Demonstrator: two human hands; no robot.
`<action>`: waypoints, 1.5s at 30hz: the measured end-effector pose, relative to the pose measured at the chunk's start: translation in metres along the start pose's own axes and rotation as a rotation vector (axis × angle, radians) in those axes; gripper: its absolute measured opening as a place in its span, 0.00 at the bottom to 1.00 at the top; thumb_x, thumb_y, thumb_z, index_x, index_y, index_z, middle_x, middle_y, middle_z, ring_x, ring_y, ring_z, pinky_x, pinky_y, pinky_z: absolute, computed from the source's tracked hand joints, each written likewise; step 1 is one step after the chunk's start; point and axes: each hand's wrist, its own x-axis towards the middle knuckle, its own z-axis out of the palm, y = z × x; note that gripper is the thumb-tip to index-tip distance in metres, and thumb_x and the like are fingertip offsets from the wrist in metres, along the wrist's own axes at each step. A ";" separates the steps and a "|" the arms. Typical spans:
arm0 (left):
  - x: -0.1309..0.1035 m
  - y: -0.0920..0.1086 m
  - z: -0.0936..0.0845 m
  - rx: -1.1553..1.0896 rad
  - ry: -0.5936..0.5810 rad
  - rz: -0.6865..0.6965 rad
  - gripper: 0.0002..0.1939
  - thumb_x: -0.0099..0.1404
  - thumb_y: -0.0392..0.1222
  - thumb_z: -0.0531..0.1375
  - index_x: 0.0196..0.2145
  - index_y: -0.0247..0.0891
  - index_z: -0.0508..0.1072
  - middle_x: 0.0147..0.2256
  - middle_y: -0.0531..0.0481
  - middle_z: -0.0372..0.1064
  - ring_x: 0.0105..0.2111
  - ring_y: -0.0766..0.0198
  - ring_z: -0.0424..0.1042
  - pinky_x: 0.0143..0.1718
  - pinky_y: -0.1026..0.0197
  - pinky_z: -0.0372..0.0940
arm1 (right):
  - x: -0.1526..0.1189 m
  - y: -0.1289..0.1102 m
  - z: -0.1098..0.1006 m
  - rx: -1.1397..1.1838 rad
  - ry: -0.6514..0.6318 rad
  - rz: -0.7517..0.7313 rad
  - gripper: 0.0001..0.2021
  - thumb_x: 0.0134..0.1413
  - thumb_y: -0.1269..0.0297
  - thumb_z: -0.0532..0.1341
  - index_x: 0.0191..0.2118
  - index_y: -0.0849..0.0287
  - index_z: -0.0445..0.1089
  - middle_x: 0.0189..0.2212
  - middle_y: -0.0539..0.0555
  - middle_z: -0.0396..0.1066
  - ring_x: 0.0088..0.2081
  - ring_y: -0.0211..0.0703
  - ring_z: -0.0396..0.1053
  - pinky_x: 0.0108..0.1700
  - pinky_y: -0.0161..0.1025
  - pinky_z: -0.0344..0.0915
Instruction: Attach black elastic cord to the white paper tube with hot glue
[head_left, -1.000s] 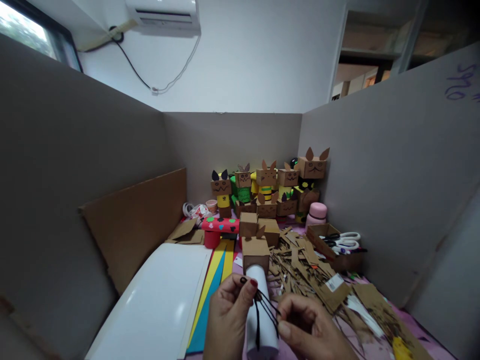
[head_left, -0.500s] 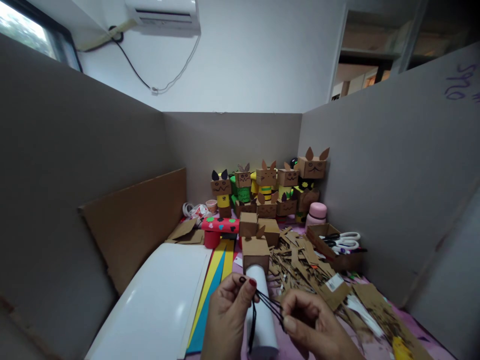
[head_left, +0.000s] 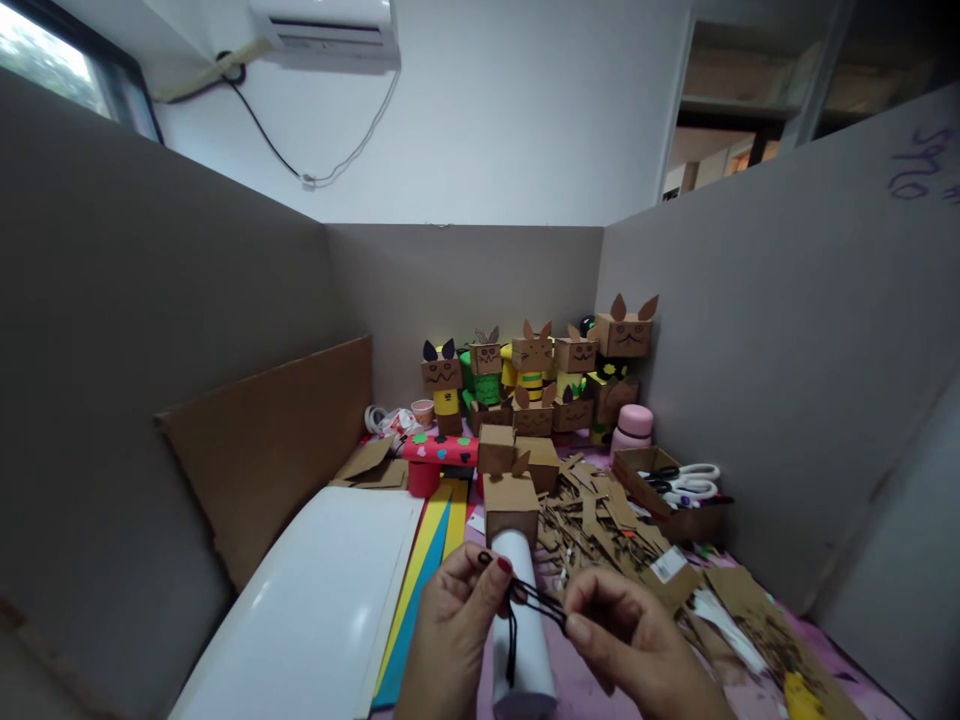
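Note:
Between my two hands runs a thin black cord (head_left: 541,597) in several strands. My left hand (head_left: 459,625) pinches it near a small loop at the fingertips, and a loose length dangles below. The thumb and finger of my right hand (head_left: 634,635) close on the strands' other end. Behind the cord lies a white paper tube (head_left: 527,640), its far end against a small cardboard box (head_left: 511,508) with two pointed ears. Neither hand appears to grip the tube.
White sheets (head_left: 315,590) and strips of yellow and blue paper (head_left: 420,590) lie at the left. Cardboard scraps (head_left: 600,515) cover the right, beside a box of scissors (head_left: 675,490). Cardboard animal figures (head_left: 532,355), a red dotted tube (head_left: 442,450) and a pink bottle (head_left: 632,430) stand behind.
The cord's dangling end has swung slightly to the right. My right hand has risen a little, and the strands between my hands lie flatter than before.

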 end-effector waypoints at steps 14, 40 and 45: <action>-0.005 0.007 0.006 -0.172 -0.131 -0.176 0.17 0.48 0.49 0.70 0.21 0.36 0.68 0.16 0.54 0.69 0.18 0.73 0.59 0.22 0.70 0.54 | 0.005 0.005 0.006 -0.017 0.126 -0.010 0.18 0.46 0.47 0.64 0.32 0.59 0.67 0.22 0.45 0.61 0.21 0.30 0.54 0.21 0.27 0.54; -0.006 0.004 0.012 0.017 -0.036 0.026 0.14 0.53 0.48 0.66 0.23 0.36 0.68 0.21 0.50 0.74 0.22 0.68 0.65 0.27 0.67 0.59 | -0.003 0.002 0.012 -0.361 0.033 -0.208 0.17 0.52 0.48 0.58 0.25 0.57 0.67 0.23 0.50 0.63 0.30 0.42 0.62 0.36 0.37 0.58; -0.006 0.005 0.010 0.017 -0.006 0.035 0.13 0.53 0.47 0.66 0.24 0.36 0.69 0.21 0.51 0.74 0.22 0.68 0.65 0.27 0.67 0.59 | -0.005 -0.004 0.011 -0.405 0.000 -0.212 0.18 0.52 0.47 0.56 0.24 0.56 0.66 0.22 0.49 0.61 0.29 0.42 0.61 0.35 0.37 0.55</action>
